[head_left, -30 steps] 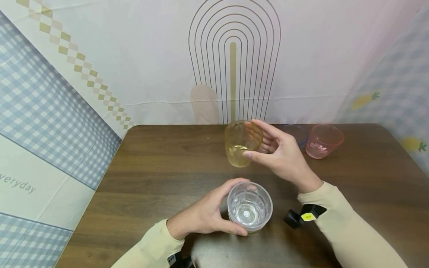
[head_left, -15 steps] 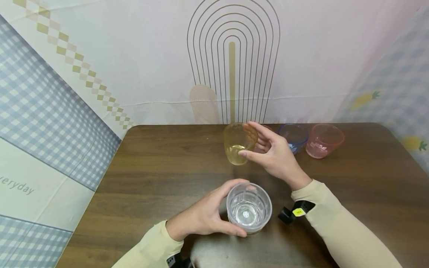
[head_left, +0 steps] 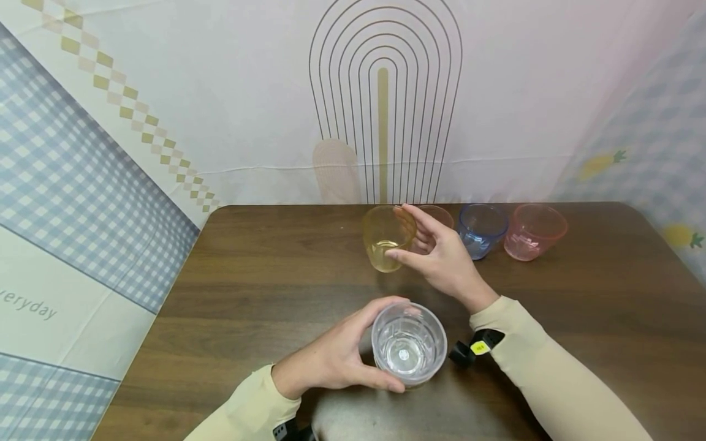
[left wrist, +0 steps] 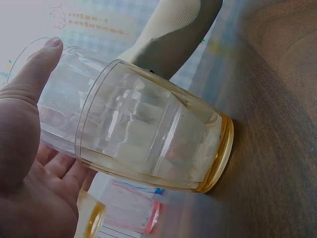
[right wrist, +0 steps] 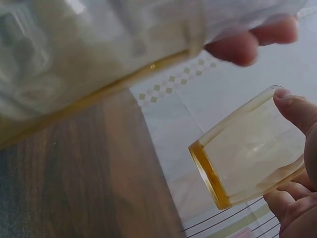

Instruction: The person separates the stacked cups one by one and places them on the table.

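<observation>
My left hand (head_left: 344, 349) grips a clear cup (head_left: 408, 373) from its left side, thumb in front and fingers behind. In the left wrist view this cup sits nested in a lower cup (left wrist: 148, 129) with an amber base; whether that base touches the table cannot be told. Beyond it, my right hand (head_left: 449, 263) holds a see-through yellow cup (head_left: 380, 236) between thumb and fingers. In the right wrist view the yellow cup (right wrist: 247, 153) is tilted and off the table, with the stacked cups close by at upper left.
Along the back edge of the brown wooden table (head_left: 265, 269) stand a blue cup (head_left: 481, 236), a pink cup (head_left: 532, 236) and a reddish-rimmed cup (head_left: 441, 214) partly hidden by my right hand. A patterned cloth (head_left: 248, 92) hangs behind the table.
My right hand has moved left with the yellow cup, uncovering the blue cup and part of the reddish-rimmed one. The left hand and its cups have hardly moved.
</observation>
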The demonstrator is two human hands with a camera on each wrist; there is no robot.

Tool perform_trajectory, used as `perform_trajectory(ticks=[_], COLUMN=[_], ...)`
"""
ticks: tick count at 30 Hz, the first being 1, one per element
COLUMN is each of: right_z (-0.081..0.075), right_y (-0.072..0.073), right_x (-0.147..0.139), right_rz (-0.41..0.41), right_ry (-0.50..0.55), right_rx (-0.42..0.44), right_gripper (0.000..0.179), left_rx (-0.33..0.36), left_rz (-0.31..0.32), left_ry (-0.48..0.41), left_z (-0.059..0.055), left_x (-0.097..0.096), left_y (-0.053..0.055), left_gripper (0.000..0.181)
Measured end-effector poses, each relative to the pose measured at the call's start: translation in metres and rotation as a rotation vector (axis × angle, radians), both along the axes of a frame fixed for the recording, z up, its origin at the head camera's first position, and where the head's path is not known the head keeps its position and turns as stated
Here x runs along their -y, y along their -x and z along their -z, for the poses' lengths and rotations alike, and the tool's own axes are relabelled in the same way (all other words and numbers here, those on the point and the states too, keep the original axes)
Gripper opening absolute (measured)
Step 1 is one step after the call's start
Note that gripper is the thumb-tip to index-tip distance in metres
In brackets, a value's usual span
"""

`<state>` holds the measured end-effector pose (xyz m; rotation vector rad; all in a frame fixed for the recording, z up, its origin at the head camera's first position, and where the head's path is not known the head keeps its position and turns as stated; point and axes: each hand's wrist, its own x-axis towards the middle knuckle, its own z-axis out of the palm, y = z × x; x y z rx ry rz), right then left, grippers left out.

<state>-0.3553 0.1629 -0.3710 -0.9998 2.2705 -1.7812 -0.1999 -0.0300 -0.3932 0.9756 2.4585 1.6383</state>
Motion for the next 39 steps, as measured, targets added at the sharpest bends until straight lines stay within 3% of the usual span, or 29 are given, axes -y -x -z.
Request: perform_trajectory(ticks=[10, 22, 30, 39], right_z=[0.015, 0.032, 0.039, 0.049], right_y=[0.003, 0.004, 0.004, 0.007], right_x=[0.006, 0.008, 0.012, 0.014], right_rz=[-0.029, 0.05, 0.085, 0.072], right_ry=[0.013, -0.058, -0.114, -0.103], right_rx=[0.023, 0.007, -0.012, 0.007], right_gripper=[0.086, 0.085, 0.086, 0.086], left_rx=[-0.032, -0.005, 0.002, -0.013], left_rz=[0.001, 0.023, 0.012, 0.026], left_ry=[0.011, -0.028, -0.004, -0.013], left_z=[0.001, 0.002, 0.001, 0.002], left_x=[0.001, 0.001, 0.001, 0.001], left_y=[0.0, -0.001, -0.002, -0.001], left_gripper=[0.108, 0.109, 0.11, 0.11])
